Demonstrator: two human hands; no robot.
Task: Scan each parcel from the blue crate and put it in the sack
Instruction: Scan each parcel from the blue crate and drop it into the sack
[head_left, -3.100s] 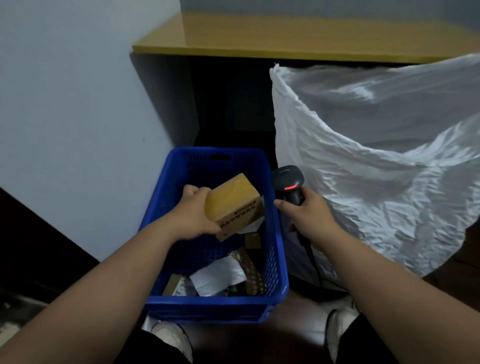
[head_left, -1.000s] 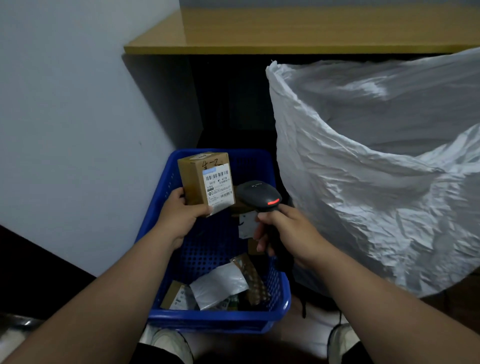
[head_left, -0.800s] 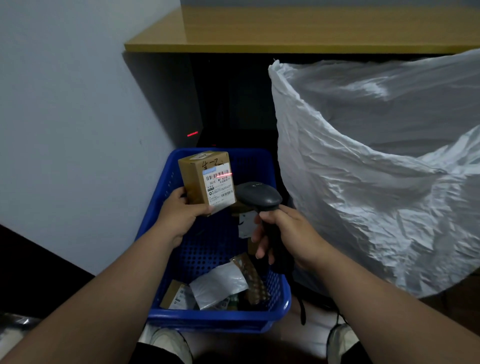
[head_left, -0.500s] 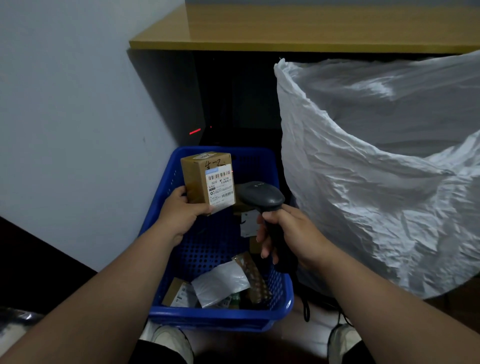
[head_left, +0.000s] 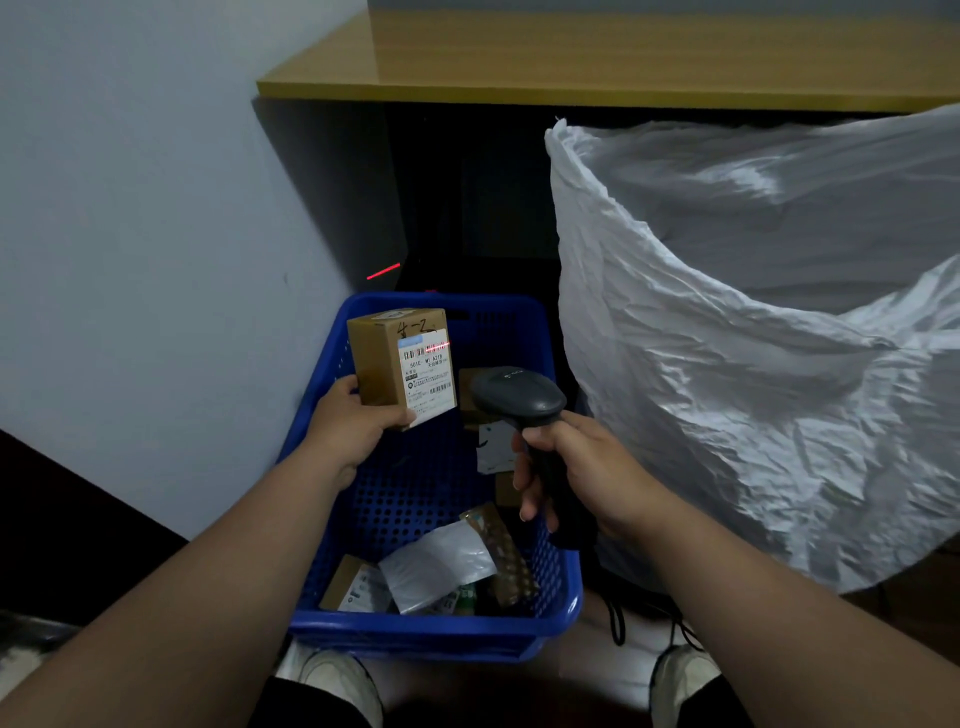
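Blue crate (head_left: 332, 405), loose parcels (head_left: 436, 566), white sack (head_left: 753, 395)

cardboard box (head_left: 387, 364) top handwritten "4-2", its white label (head_left: 427, 376) printed "501E", "M1 A218"

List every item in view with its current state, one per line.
Cardboard box: upright in left hand, red beam on label.
Scanner: gripped by right hand, aimed at box.
Blue crate: several parcels inside.
White sack: open, standing right of crate.
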